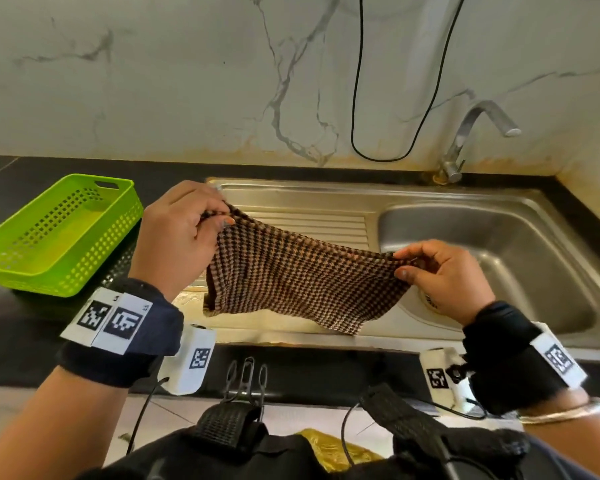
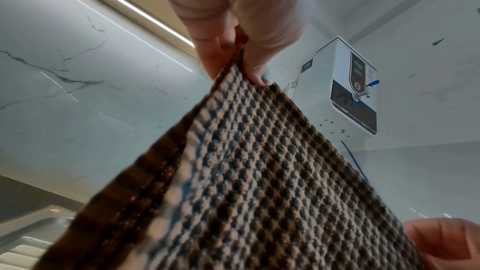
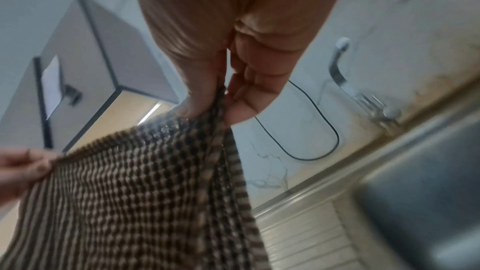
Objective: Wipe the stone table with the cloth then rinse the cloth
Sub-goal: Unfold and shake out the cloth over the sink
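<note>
You hold the checked brown cloth (image 1: 298, 278) spread in the air between both hands, over the ribbed drainboard (image 1: 312, 225) of the steel sink (image 1: 412, 199). Your left hand (image 1: 180, 233) pinches the upper left corner, its fingers (image 2: 259, 69) and thumb closed on the hem; your right hand (image 1: 443, 271) pinches the opposite corner the same way, its fingers (image 3: 249, 98) curled tight on the fabric. The top edge runs nearly taut from one hand to the other, sloping down toward your right. The lower edge hangs free, and its bottom right corner droops lowest, close to the sink's front rim; whether it touches the rim is hard to tell from the head view.

The basin (image 1: 499, 265) lies just to the right of the cloth, with your right hand over its near left edge. The chrome tap (image 1: 471, 136) stands at the back rim, its spout pointing right, well apart from both hands. A lime green plastic basket (image 1: 59, 237) sits on the dark stone surface (image 1: 18, 334) to your left, its near right corner close beside your left wrist. A black cable (image 1: 357, 98) loops down the marble wall (image 1: 153, 81) behind the drainboard. The left wrist view shows a white water purifier (image 2: 345, 87) mounted on the wall.
</note>
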